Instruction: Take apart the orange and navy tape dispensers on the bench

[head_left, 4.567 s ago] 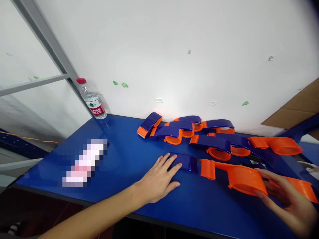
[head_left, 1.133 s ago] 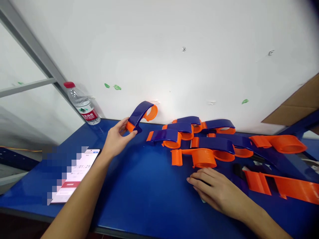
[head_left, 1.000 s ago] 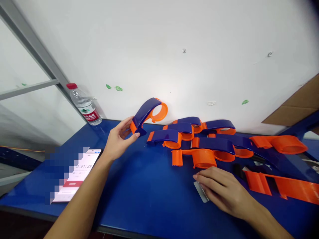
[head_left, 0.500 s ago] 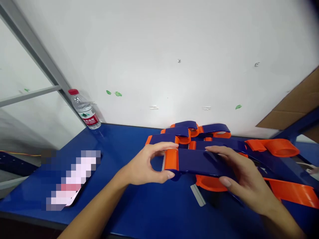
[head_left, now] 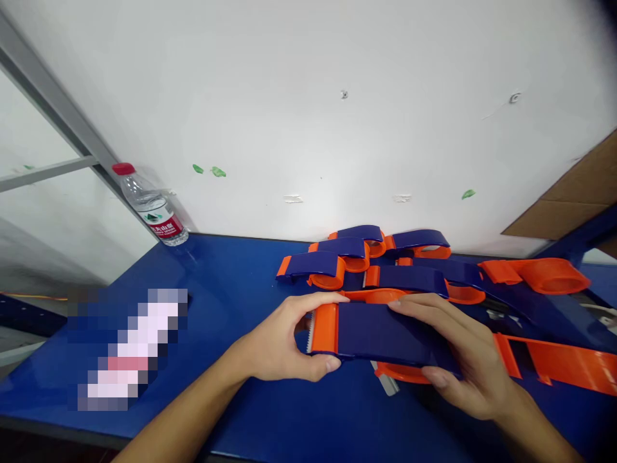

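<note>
Between my hands is a blue and orange tape dispenser (head_left: pixel 385 328) with a toothed metal blade along its left end. My left hand (head_left: pixel 289 337) pinches the orange blade end, thumb at the near edge and fingers at the far edge. My right hand (head_left: pixel 463 354) wraps over the blue body's right part, thumb on the near side. An orange rounded part shows below the blue cover. Partly hidden beneath it, a flat metal strip (head_left: pixel 387 381) lies on the blue table (head_left: pixel 270 418).
Several similar tape dispensers (head_left: pixel 313 265) stand behind, near the white wall. Loose orange dispenser parts (head_left: pixel 573 366) lie at the right. A water bottle (head_left: pixel 157 212) stands at the back left, and a blurred-out phone-like object (head_left: pixel 139 347) lies at the left. Cardboard (head_left: pixel 573 193) rises at right.
The held tape dispenser has come slightly lower and nearer in view, with both hands still on it. The view has shifted a little, so the bottle sits further left.
</note>
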Demonstrator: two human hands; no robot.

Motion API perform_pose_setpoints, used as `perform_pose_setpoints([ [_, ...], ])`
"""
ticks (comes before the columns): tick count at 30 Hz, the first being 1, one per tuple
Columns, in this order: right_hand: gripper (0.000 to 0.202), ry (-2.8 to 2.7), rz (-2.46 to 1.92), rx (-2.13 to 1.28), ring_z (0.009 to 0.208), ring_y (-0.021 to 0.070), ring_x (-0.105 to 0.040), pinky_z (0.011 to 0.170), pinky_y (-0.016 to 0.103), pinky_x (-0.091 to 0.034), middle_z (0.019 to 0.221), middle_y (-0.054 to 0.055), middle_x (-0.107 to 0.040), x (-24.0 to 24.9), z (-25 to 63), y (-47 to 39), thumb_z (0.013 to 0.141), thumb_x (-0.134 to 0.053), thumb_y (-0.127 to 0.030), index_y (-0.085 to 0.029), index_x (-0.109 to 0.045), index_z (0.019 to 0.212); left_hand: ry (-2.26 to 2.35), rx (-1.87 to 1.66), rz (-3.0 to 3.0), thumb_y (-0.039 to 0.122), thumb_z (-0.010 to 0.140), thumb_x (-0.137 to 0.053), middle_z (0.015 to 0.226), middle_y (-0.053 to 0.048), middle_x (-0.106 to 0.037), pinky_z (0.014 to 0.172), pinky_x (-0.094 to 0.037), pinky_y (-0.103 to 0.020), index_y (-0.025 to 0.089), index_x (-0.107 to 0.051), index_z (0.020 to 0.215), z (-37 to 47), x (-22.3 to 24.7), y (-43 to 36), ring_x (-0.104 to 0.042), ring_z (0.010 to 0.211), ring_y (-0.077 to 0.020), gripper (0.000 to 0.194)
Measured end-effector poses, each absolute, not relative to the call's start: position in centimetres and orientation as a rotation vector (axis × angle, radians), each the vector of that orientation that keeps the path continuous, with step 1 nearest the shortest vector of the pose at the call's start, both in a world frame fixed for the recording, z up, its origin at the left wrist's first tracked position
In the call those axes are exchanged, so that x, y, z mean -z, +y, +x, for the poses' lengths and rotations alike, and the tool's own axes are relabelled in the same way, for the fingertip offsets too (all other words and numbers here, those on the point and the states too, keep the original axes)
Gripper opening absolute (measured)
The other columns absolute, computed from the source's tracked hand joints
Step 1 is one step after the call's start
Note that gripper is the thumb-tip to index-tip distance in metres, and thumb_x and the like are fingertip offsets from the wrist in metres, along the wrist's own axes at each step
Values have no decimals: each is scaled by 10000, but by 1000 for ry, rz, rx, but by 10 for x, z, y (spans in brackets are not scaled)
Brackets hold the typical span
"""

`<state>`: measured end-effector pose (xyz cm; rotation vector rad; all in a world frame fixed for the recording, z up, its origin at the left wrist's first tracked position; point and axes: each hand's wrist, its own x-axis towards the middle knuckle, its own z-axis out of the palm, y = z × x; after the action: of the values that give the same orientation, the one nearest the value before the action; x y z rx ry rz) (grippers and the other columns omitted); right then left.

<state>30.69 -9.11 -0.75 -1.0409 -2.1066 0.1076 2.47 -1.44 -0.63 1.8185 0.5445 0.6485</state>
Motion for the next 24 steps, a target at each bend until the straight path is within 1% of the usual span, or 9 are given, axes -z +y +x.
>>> perform_pose_setpoints([
  [3,520,-2167,-1099,-86,1134,313,-680,907,407,-597,1278,139,-651,3,313,-95,994,-480,-565,-267,-505,1418,526,-576,1820,254,750,-762,1058,-68,-677,817,-578,-355,222,-578,1318,27,3,-16,-667,880,-216,598],
  [6,460,-2247,-1161,-33,1209,301,-645,925,413,-601,1372,125,-616,-7,315,-97,1010,-491,-469,-279,-511,1428,536,-570,1806,235,731,-752,957,-43,-659,723,-552,-298,191,-621,1215,30,3,-16,-613,757,-165,502],
  [9,441,-2314,-1147,148,1324,339,-552,1002,511,-559,1458,121,-568,-18,305,-99,984,-545,-352,-261,-544,1415,567,-612,1789,255,721,-759,897,-29,-637,713,-531,-290,170,-627,1213,30,5,-14,-577,722,-149,516],
  [11,425,-2369,-1094,327,1299,354,-563,1042,578,-510,1404,111,-625,-23,294,-100,958,-588,-292,-251,-586,1381,574,-637,1787,280,724,-768,863,-18,-621,698,-520,-284,167,-624,1235,29,6,-13,-557,703,-143,543],
  [12,411,-2411,-1063,404,1262,345,-593,1053,583,-496,1358,99,-664,-24,288,-100,952,-594,-253,-246,-606,1363,577,-640,1790,288,725,-771,850,-14,-615,690,-515,-280,168,-625,1238,29,6,-13,-550,698,-142,547],
  [14,395,-2488,-994,509,1193,314,-646,1055,545,-502,1294,83,-713,-24,277,-101,955,-552,-172,-218,-634,1340,584,-639,1797,295,725,-775,829,-7,-605,679,-507,-274,167,-633,1227,29,6,-14,-540,689,-140,537],
  [18,454,-2480,-941,569,1190,300,-670,979,465,-570,1323,98,-703,-17,267,-104,952,-428,-90,-149,-634,1352,598,-650,1778,298,725,-778,800,6,-579,664,-488,-260,162,-639,1214,31,6,-16,-510,669,-129,526],
  [21,420,-2403,-934,671,1239,292,-648,986,441,-583,1342,81,-692,-7,265,-105,954,-482,-115,-165,-648,1336,590,-654,1737,305,730,-780,760,21,-540,643,-463,-244,157,-652,1170,33,7,-17,-489,659,-122,481],
  [24,351,-2282,-892,763,1246,273,-650,1066,413,-539,1292,80,-722,2,264,-104,954,-548,-116,-153,-688,1275,563,-648,1679,309,745,-782,751,24,-526,623,-440,-231,149,-659,1125,34,8,-18,-473,647,-113,431],
])
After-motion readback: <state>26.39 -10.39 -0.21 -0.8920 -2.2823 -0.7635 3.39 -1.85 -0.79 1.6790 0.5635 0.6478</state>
